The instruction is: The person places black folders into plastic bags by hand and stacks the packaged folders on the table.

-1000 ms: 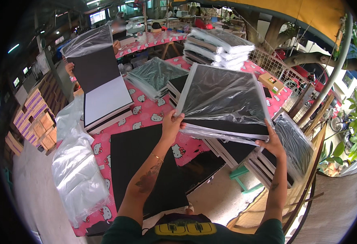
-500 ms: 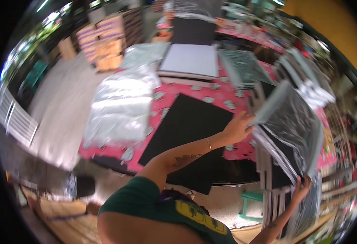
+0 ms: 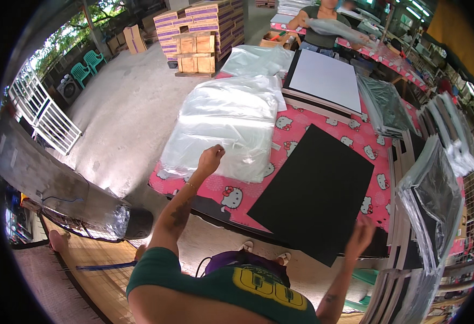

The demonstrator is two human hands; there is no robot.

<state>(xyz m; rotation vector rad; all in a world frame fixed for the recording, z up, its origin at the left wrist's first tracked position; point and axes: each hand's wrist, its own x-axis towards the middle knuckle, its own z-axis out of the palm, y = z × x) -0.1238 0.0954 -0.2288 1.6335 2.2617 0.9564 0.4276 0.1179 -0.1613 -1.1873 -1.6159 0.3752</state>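
My left hand (image 3: 211, 159) reaches out to the near edge of a pile of clear plastic bags (image 3: 231, 121) on the pink patterned table (image 3: 307, 125). Its fingers are curled on the top bag, and I cannot see whether they pinch it. My right hand (image 3: 362, 235) hovers blurred over the near right corner of a large black board (image 3: 318, 186) that lies flat on the table. It holds nothing and its fingers are apart. A bundle of boards wrapped in clear plastic (image 3: 436, 197) leans at the right, apart from both hands.
A stack of white-topped boards (image 3: 326, 78) lies at the table's far end, with wrapped bundles (image 3: 385, 105) beside it. Another person (image 3: 323, 24) handles a plastic bag beyond. Cardboard boxes (image 3: 199, 32), a white gate (image 3: 42, 116) and concrete floor are at the left.
Both hands have let go of the wrapped bundle, which now rests at the right. My head turned left, and my left hand moved over to the pile of bags.
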